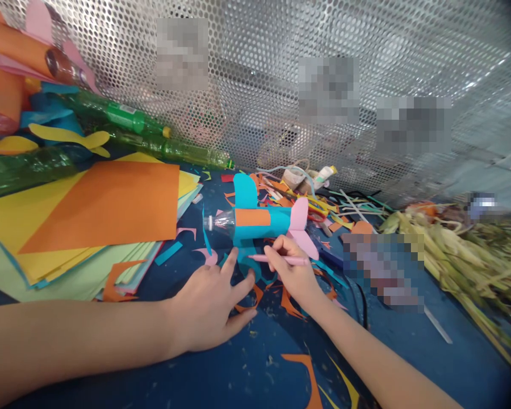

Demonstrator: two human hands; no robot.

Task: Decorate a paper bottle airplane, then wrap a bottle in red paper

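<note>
A small clear plastic bottle (276, 222) lies on its side, wrapped in blue paper with an orange paper patch (252, 217) on it. Pink paper fins (300, 216) stick out at its right end, and a blue paper wing (246, 191) rises from the far side. Another blue paper wing (247, 262) extends on the near side. My left hand (215, 301) has its fingers spread, fingertips at this near wing. My right hand (290, 267) grips a pink pen (281, 259), its tip pointing left over the near wing.
Stacked coloured paper (123, 210) lies at left, with green bottles (123, 119) behind it. Paper scraps (293, 304) surround the bottle. Scissors (317, 214) lie among scraps at the back. Dried husks (447, 244) are heaped at right, before a perforated metal panel (255, 74).
</note>
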